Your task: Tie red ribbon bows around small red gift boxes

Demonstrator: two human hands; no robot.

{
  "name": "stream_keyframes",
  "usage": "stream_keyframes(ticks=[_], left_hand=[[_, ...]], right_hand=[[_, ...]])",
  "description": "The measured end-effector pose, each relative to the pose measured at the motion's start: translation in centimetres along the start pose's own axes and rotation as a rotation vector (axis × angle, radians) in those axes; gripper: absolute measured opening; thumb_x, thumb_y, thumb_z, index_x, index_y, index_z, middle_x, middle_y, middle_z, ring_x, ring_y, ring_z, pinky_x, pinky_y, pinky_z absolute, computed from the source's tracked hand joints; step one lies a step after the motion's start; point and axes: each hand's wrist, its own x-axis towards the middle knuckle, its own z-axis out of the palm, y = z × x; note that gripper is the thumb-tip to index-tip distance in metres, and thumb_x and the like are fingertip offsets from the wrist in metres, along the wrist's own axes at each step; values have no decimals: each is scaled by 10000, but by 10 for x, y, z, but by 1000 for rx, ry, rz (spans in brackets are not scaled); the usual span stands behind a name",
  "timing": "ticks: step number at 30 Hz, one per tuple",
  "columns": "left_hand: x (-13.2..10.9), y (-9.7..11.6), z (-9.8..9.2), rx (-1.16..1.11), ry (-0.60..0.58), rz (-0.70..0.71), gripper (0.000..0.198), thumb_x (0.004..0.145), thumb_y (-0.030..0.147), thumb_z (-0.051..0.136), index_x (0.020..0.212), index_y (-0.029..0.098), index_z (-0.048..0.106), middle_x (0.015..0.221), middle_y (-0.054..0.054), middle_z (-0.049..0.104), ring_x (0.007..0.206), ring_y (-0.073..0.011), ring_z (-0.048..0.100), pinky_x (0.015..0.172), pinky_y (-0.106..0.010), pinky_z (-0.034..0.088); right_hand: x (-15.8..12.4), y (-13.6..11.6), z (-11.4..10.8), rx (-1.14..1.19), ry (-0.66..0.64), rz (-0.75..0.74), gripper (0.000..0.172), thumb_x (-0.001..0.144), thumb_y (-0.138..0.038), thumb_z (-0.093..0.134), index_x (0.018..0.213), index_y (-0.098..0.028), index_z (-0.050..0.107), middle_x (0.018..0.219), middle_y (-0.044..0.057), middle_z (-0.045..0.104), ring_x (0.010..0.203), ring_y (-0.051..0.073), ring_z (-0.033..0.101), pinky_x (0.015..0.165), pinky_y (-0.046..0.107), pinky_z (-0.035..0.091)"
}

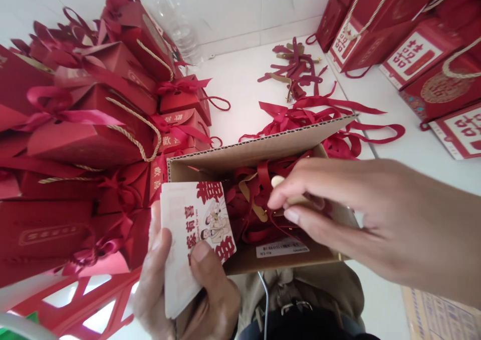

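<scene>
Gripping flat white-and-red printed carton (187, 232) in left hand (208, 302) beside brown cardboard box (263, 152); pinching tan-tagged red ribbon (278, 182) inside with right hand (338, 207); likely to drag tangled neighbours out.

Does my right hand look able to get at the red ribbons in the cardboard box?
Likely yes: the cardboard box is open on top, and the right hand is over it, fingertips pinching among the red ribbons. Nothing covers them.

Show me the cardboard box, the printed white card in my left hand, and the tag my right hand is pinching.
cardboard box (263, 147): head view, on its raised back flap.
printed white card (179, 219): head view, on its pale upper left part.
beige tag (278, 182): head view, on its rounded end.
</scene>
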Motion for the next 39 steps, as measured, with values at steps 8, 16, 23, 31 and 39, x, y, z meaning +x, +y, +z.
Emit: stream_keyframes(ticks=[8, 16, 23, 31, 39], left_hand=[[-1, -6, -2, 12, -19, 36, 308, 847, 156, 711, 1142, 205, 634, 1259, 9, 735, 1253, -322, 680, 1048, -618, 566], [-1, -9, -4, -23, -43, 73, 319, 841, 111, 715, 1136, 192, 623, 1218, 0, 731, 1272, -343, 673, 1039, -615, 575], [1, -18, -2, -46, 19, 155, 311, 824, 137, 733, 1122, 179, 656, 1154, -5, 751, 1204, -314, 721, 1034, -565, 604], [3, -26, -8, 54, -38, 313, 274, 879, 93, 672, 1148, 146, 660, 1127, -55, 717, 1199, -331, 725, 922, -458, 661], [0, -33, -11, 59, -48, 292, 358, 919, 134, 699, 1272, 131, 643, 1331, -116, 722, 1151, -285, 749, 847, -381, 659]], right_hand=[[2, -3, 12, -397, 82, -315, 363, 999, -114, 476, 1258, -207, 712, 1363, 119, 628, 1232, 334, 616, 1013, 499, 546], [3, 39, 58, -607, -147, -370, 559, 924, -77, 617, 1455, -241, 556, 1572, 151, 504, 1401, 388, 483, 1100, 625, 451], [26, 29, 40, -562, -225, -171, 490, 946, -40, 541, 1386, -252, 568, 1216, 104, 654, 897, 251, 712, 658, 348, 533], [26, 41, 49, -533, -120, -160, 520, 922, -96, 614, 1395, -309, 587, 1156, 43, 708, 836, 241, 736, 629, 366, 557], [-8, 17, 34, -543, -115, -332, 449, 932, -238, 638, 1380, -206, 641, 1390, 133, 688, 1187, 329, 697, 933, 499, 637]])
